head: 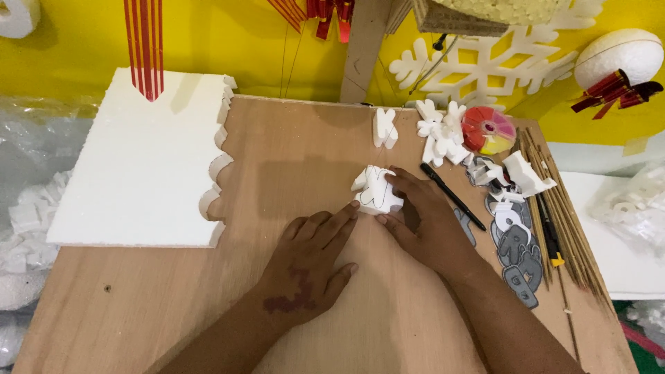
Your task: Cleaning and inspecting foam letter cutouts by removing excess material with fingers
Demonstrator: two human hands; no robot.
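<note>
White expanded polystyrene foam is the working material throughout the head view. A small foam cut-out (376, 190) with a dark pen outline drawn on its top face lies on the plywood tabletop (291, 166), near the centre, between both hands.

Right hand (424, 220): thumb and fingers are pinching the foam cut-out from its right side, fingertips on the upper and lower edges. Left hand (305, 266): palm flat on the plywood, fingers slightly spread, the index fingertip touching the lower left edge of the cut-out.

Judged step: the piece is being steadied and positioned on the board; it appears already cut free from stock, with the traced line still visible. Any further handling calls for light pressure, as the foam is brittle and crumbly at thin lobes.

Surrounding items, same view:
- Large foam sheet (138, 166), left of the hands, matte and granular, its right edge notched by scalloped cuts.
- Black pen (451, 196), lying diagonally just right of the right hand.
- Grey flat templates (518, 257), letter-like shapes, overlapping in a column at the right edge.
- Foam snowflake pieces (439, 131) and one upright foam letter shape (385, 128) at the far side of the board.
- Bundle of thin wooden sticks (566, 228), parallel along the right margin.
- Roll of red and yellow tape (488, 129), beside the snowflakes.
- Foam ball (618, 57) with red ribbon, against the yellow wall (62, 62).
</note>
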